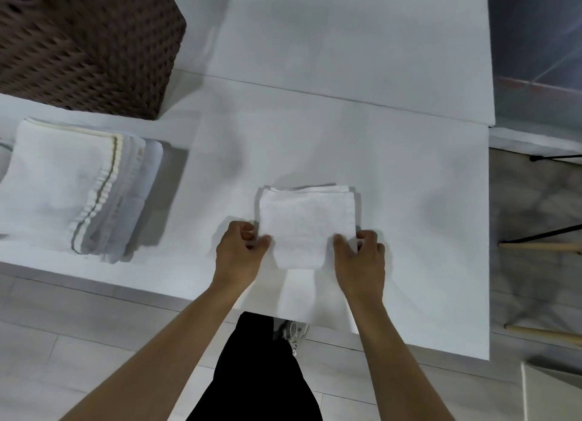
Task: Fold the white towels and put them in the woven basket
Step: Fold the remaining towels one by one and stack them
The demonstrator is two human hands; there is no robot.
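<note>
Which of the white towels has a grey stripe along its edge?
The top towel of the stack at the left, beside the woven basket. The folded towel in both hands is plain white.

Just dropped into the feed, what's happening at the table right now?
A person is folding towels at a white table. Both hands, left and right, pinch the near corners of a small folded towel lying flat in front of them. A stack of towels waits to the left, beside the brown woven basket. The folded towel hasn't gone into the basket yet.
</note>
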